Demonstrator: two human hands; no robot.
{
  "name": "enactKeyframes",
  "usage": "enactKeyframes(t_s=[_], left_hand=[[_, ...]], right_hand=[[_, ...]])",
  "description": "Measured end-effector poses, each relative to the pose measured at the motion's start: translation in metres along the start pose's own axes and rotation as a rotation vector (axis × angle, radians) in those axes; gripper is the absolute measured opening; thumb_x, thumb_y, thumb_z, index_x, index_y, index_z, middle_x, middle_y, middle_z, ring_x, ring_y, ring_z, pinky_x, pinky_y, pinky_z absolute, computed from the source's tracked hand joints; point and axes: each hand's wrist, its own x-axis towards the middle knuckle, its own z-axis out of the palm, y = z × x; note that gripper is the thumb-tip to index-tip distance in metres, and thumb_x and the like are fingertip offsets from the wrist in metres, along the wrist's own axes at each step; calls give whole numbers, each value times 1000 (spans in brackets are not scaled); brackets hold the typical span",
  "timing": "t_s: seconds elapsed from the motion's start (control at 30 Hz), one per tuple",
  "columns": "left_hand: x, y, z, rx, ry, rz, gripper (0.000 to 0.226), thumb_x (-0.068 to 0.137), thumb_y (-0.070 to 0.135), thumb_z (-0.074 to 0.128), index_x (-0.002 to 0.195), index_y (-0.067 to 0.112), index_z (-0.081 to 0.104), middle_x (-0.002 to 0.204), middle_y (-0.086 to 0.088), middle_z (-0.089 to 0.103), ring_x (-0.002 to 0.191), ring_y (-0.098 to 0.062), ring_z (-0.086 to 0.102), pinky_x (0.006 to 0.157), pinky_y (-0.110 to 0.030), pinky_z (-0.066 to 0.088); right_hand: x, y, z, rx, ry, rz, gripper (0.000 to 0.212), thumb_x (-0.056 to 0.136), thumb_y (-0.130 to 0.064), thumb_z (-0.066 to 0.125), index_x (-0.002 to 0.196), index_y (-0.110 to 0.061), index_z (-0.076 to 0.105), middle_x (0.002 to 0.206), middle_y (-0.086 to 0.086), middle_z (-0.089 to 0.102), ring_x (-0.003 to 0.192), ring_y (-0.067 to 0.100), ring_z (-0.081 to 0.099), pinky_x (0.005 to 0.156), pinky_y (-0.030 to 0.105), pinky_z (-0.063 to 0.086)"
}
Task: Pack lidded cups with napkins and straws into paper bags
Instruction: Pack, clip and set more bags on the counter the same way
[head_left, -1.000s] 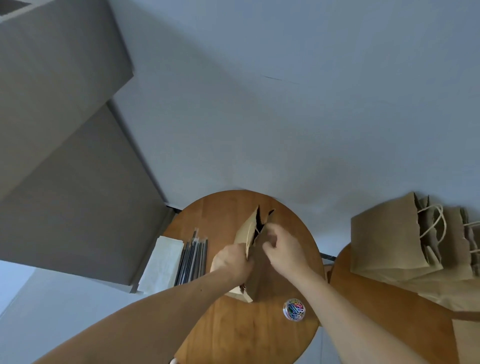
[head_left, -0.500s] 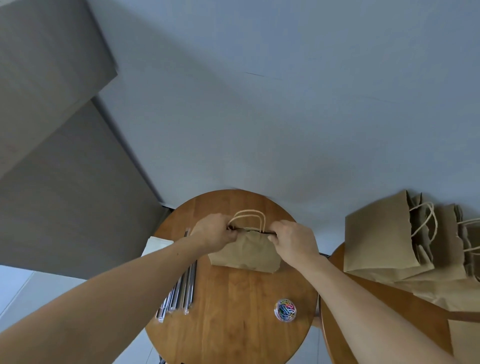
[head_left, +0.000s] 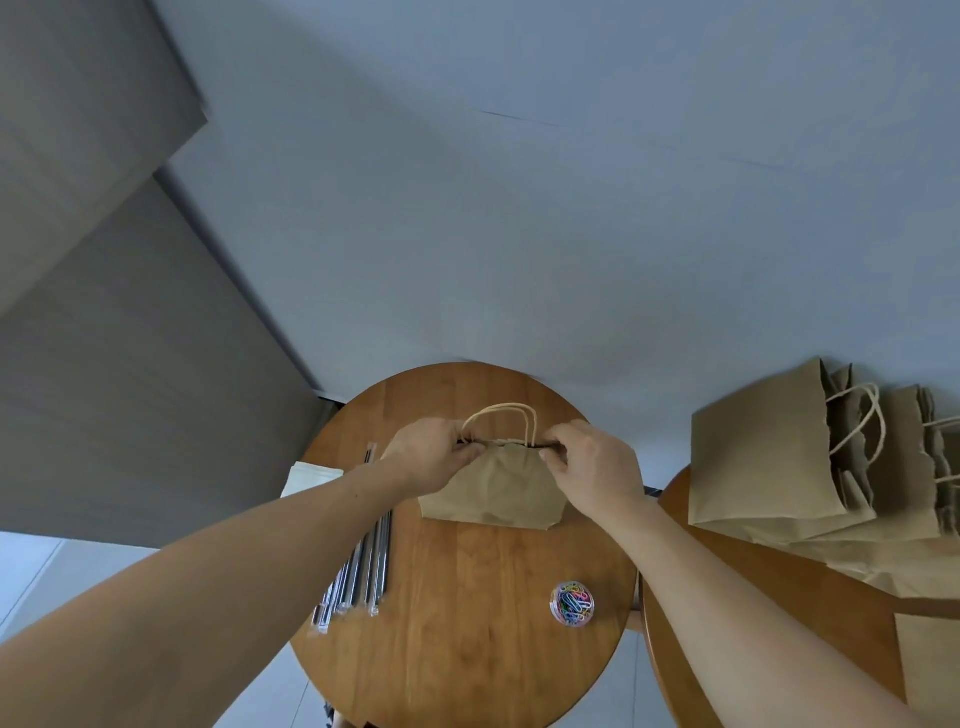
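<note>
A brown paper bag (head_left: 493, 491) stands on the far half of a round wooden table (head_left: 467, 654), its wide face turned toward the camera. Both hands are at its top edge. The left hand (head_left: 431, 462) grips the left end of the rim, fingers curled in with the thumb pressed against them, pinching the paper. The right hand (head_left: 597, 467) does the same at the right end, with its thumb and first fingers closed on the rim and the other fingers bent. Between the two hands the rim shows as a thin dark line, so the mouth looks drawn nearly flat, though the view is too small to tell whether it is fully closed. The bag's two twisted paper handles (head_left: 501, 418) arch up just behind the rim. What is inside the bag is hidden.

On the left side of the table lies a row of wrapped straws (head_left: 371, 566), partly under the left forearm, and beside them, at the table's edge, a white stack of napkins (head_left: 311, 478). A small clear tub of coloured paper clips (head_left: 571, 603) sits near the right edge, well apart from the bag.

To the right is a second wooden table (head_left: 753, 613), carrying a group of brown bags (head_left: 769, 447) with their handles up, leaning against a pale wall (head_left: 519, 234).
</note>
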Motion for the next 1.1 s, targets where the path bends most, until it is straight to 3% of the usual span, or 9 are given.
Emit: enactKeyframes(t_s=[0.07,0.17,0.23,0.3,0.4,0.53,0.87,0.93,1.1], left_hand=[[3,-1,1,-14,-7,-23,15,99,40,50,92,39,64,77,13,65,76,-11,61,65,-32,51],[6,-2,4,-27,18,-20,20,99,39,50,106,32,68,79,15,62,83,-14,63,70,-33,52],[9,-1,5,-30,34,-14,20,99,38,50,106,32,69,77,16,60,82,-13,62,69,-32,51],[10,-3,10,-23,64,-20,18,99,39,51,100,32,68,70,19,56,74,-10,58,59,-27,44],[10,-9,17,-21,103,-51,20,98,40,52,97,28,68,64,18,52,70,-11,56,53,-24,36],[9,-14,20,-13,103,-69,21,97,43,53,88,31,68,67,6,63,68,-15,60,57,-31,46],[3,-18,30,-39,166,-60,25,97,41,55,92,21,69,75,4,67,76,-17,62,65,-34,48],[3,-17,29,-43,168,-65,24,96,41,55,88,23,69,70,8,63,72,-15,60,61,-30,44],[1,-14,27,-48,159,-82,21,96,42,54,87,27,67,74,3,68,73,-17,62,63,-33,49]], right_hand=[[-6,4,0,202,189,65,31,95,-26,62,125,-18,59,120,-5,55,81,12,62,72,26,52],[-24,20,8,443,408,360,26,96,-23,59,120,-14,57,114,-4,53,86,16,61,74,29,52],[-43,37,30,389,296,472,16,96,-19,57,111,-14,63,103,-4,62,89,18,63,74,28,51],[-66,50,58,279,41,486,13,95,-15,58,102,-15,69,96,-3,69,84,16,64,68,23,49],[-96,61,98,159,-310,517,19,94,-13,54,91,-15,72,96,-2,73,88,16,67,74,35,56],[-120,71,129,-52,-535,522,25,93,-18,47,97,-13,71,92,3,72,84,20,68,72,34,55],[-134,73,151,-138,-587,530,24,96,-34,49,74,-24,51,70,-9,56,64,14,54,43,23,25],[-134,75,153,-121,-579,548,25,96,-33,50,72,-23,51,74,-9,60,65,14,55,43,23,25],[-134,75,149,-90,-556,558,19,98,-28,44,96,-26,63,93,-9,69,77,13,61,55,24,41]])
